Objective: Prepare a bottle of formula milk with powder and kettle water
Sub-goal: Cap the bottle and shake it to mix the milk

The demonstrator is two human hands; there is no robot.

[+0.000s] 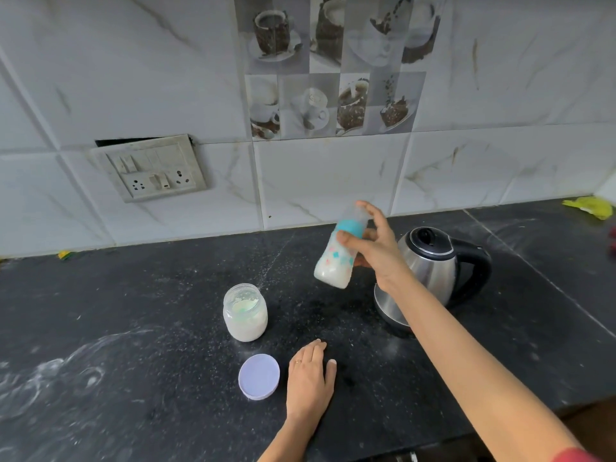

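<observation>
Counter: dark speckled stone worktop against pale marbled wall tiles, a switch panel set in at the left, white dusting smeared across the near side.
Right hand: and here's the action! The right hand is up in the air, thumb and fingers wrapped round the feeding bottle just under its teal collar.
Bottle: clear of the counter, in front of the kettle and tilted, top leaning away to the right, milky liquid pooled in the low end. Collar and top are on, so that tilt looks like mixing to me, not pouring.
Left hand: the left hand lies flat on the stone, fingers straight, holding nothing. A steadying rest, I'd say.
Powder jar: the jar stands upright and uncapped, powder well up inside; something pale sits in the powder, too unclear to name.
Jar lid: the lilac lid lies on the counter, just beside the left hand, handy for closing up.
Kettle: the steel kettle sits on its base behind the right wrist, lid down, handle turned away to the right.
Stage: powder and water look to be in; capping the jar seems to be what's left.
</observation>
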